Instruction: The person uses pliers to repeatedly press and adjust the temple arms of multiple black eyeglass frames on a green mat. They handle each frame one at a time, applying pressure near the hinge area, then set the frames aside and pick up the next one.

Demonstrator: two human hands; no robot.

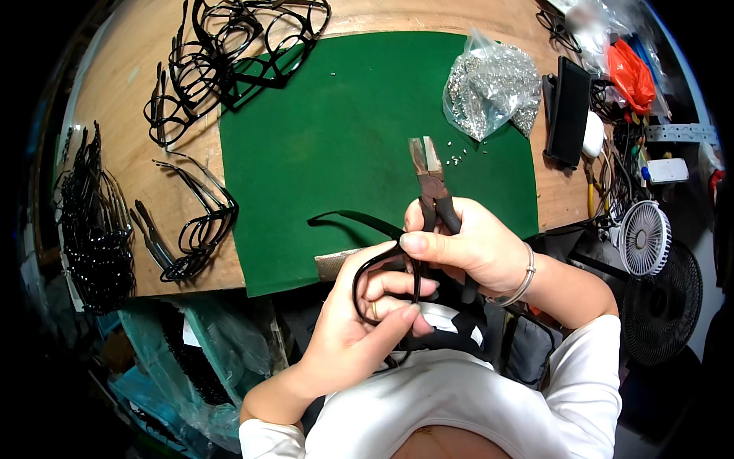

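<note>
A black eyeglass frame (356, 286) is in my left hand (336, 336), whose fingers wrap round and through one rim. Its temple arm (353, 219) sticks out to the left over the green mat (352, 138). My right hand (482, 249) has a pair of pliers (433, 186) in its grip, the jaws pointing away from me and parted, with nothing visible between them. At the same time my right thumb presses on the frame's corner, where temple and rim meet. Several tiny silvery metal pieces (454, 161) lie on the mat just beyond the pliers.
A clear plastic bag (482, 92) of small silvery parts lies at the back right, beside a black phone (569, 115). Black eyeglass frames (237, 53) are heaped at the far left, more (202, 237) below them. A bundle of glossy black pieces (95, 229) and a white fan (644, 239) flank the table.
</note>
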